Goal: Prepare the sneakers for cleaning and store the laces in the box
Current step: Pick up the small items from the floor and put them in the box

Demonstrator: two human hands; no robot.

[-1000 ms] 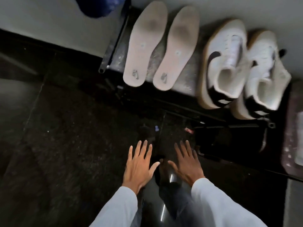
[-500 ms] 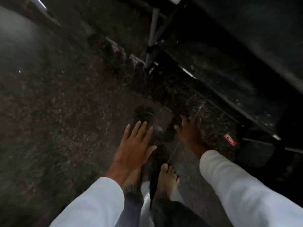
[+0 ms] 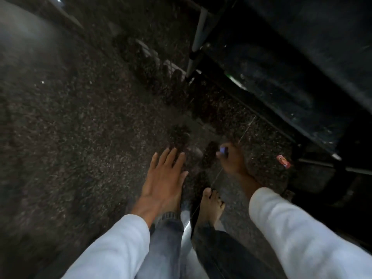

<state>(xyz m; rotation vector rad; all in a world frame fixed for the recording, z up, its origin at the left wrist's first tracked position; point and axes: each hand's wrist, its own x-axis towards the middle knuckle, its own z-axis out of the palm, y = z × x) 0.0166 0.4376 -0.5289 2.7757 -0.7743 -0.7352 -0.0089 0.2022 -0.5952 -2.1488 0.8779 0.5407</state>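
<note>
Since the earlier frame the right hand (image 3: 231,158) is closing on a small blue scrap (image 3: 223,150) off the floor (image 3: 80,137), while the left hand (image 3: 165,178) is hovering flat, fingers spread, holding nothing. Sneakers, laces and box are all sitting out of view, so the job is likely drifting off target. Red wrapper (image 3: 283,161) is lying near the dark rack (image 3: 281,67); bare foot (image 3: 211,204) is standing between the hands, risking a stumble.

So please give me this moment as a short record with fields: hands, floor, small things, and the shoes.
left hand: open, fingers spread, empty
right hand: reaching down, pinching a small purple object
floor: dark, speckled
small things: red scrap on the floor, right of the right hand
feet: bare foot between the arms
sneakers, laces, box: not in view
</note>
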